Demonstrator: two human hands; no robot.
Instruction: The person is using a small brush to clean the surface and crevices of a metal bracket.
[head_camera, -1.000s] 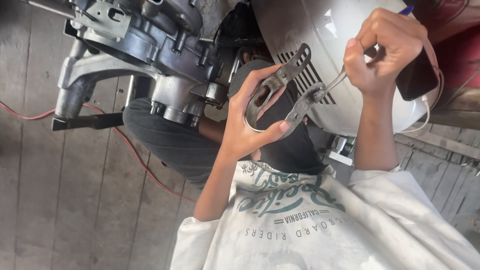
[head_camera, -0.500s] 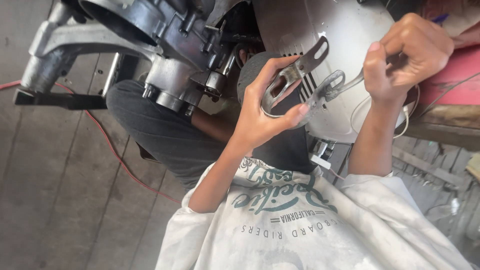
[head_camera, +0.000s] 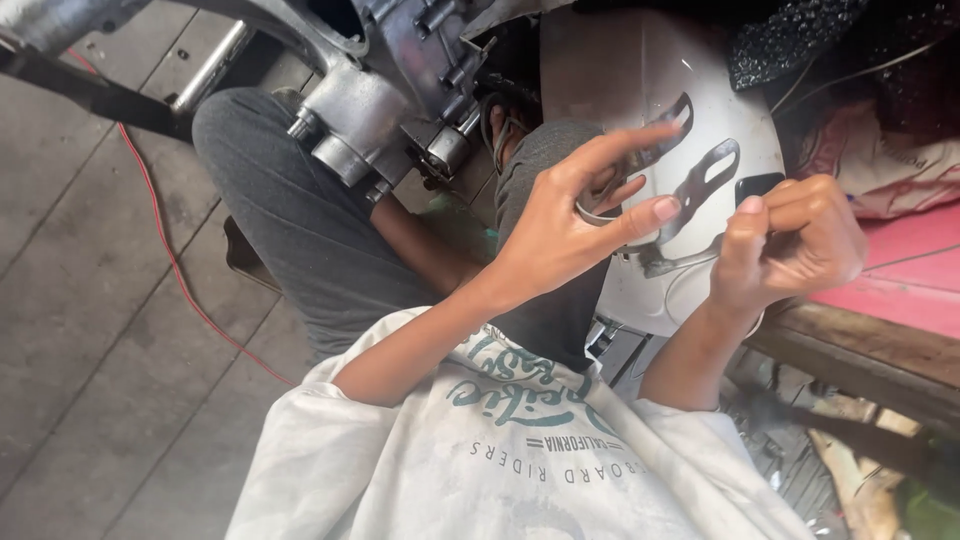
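Left hand (head_camera: 575, 225) pinches a slotted metal clamp bracket (head_camera: 690, 190) in front of the white fairing (head_camera: 620, 80) while the right hand (head_camera: 795, 245), curled shut, grips its other end, seemingly mid-adjustment; next likely needs careful spreading or aligning.

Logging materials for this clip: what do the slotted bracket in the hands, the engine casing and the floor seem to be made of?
The slotted bracket, held by the left hand and right hand, looks like thin stamped steel, dull grey with a worn sheen. The engine casing seems cast aluminium: matte silver, ribbed and bolted. The floor appears to be weathered grey wooden planks with visible seams.
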